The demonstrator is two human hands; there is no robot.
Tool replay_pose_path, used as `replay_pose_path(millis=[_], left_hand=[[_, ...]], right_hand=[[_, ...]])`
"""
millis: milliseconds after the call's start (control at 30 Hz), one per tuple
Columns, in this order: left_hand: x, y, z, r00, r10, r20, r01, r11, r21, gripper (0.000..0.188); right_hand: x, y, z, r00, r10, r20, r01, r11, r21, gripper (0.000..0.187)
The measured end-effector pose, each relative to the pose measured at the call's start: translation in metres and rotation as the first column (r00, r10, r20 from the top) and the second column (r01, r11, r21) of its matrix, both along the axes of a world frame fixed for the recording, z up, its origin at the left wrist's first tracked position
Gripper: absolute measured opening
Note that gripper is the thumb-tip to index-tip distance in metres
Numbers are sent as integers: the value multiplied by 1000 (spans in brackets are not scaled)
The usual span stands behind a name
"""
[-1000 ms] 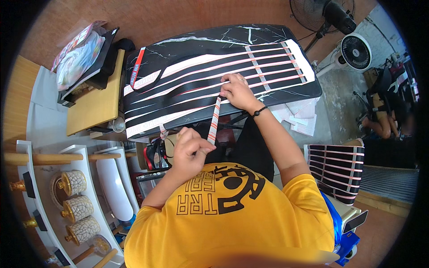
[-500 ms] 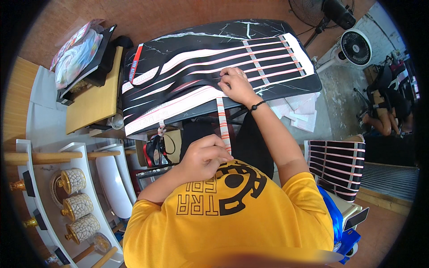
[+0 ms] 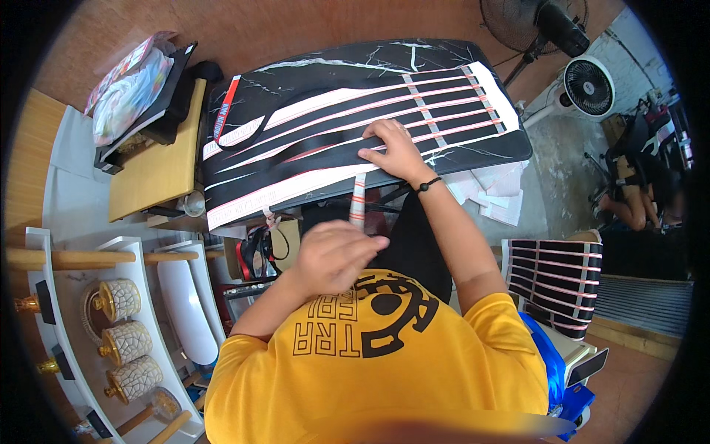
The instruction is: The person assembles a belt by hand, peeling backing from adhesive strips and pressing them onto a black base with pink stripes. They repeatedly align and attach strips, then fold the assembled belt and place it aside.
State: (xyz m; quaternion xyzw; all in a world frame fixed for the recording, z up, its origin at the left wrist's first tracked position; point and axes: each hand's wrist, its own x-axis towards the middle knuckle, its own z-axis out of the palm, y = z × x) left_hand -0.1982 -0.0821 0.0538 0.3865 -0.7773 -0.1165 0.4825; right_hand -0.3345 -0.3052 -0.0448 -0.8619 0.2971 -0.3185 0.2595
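Observation:
Long black straps [image 3: 318, 111] lie side by side on white, red-lined paper strips [image 3: 255, 200], held by grey cross bands [image 3: 423, 109]. My right hand [image 3: 396, 152] rests on the straps near the front edge, thumb apart from the fingers, gripping nothing visible. A narrow white strip with orange-red stripes [image 3: 359, 198] hangs from the table edge towards my lap. In front of my chest, my left hand [image 3: 336, 255] is blurred, its fingers partly curled. The strip's lower end disappears behind that hand, so whether it is held is hidden.
The black marble-patterned table [image 3: 458, 55] stands against a wooden wall. A bagged bundle [image 3: 133, 96] sits on a side table at left, above shelves with patterned jars [image 3: 122, 300]. At right are a white fan [image 3: 588, 85], loose papers [image 3: 495, 192] and another strapped panel [image 3: 555, 281].
My left hand has moved slightly and now covers more of the striped strip, which hangs straighter. The right hand has shifted a little downward on the straps, with its thumb spread further.

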Motion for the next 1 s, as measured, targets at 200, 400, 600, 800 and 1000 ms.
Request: replay_pose_path(millis=[200, 400, 600, 800, 1000], left_hand=[[43, -37, 3, 620, 784, 10, -730, 582, -360, 17], [72, -100, 17, 812, 567, -140, -577, 816, -39, 22], [29, -188, -29, 672, 275, 688, -617, 722, 313, 61], [27, -148, -37, 694, 216, 687, -590, 717, 371, 50], [29, -12, -18, 640, 276, 717, -619, 737, 270, 37]], right_hand=[[2, -7, -3, 986, 18, 165, -41, 990, 135, 25], [6, 1, -1, 955, -2, 298, -119, 914, 387, 20], [21, -9, -8, 908, -226, 354, -3, 840, 543, 17], [-27, -78, -9, 898, -425, 110, 418, 905, 84, 9], [-27, -89, -28, 896, -421, 138, 434, 896, -88, 6]])
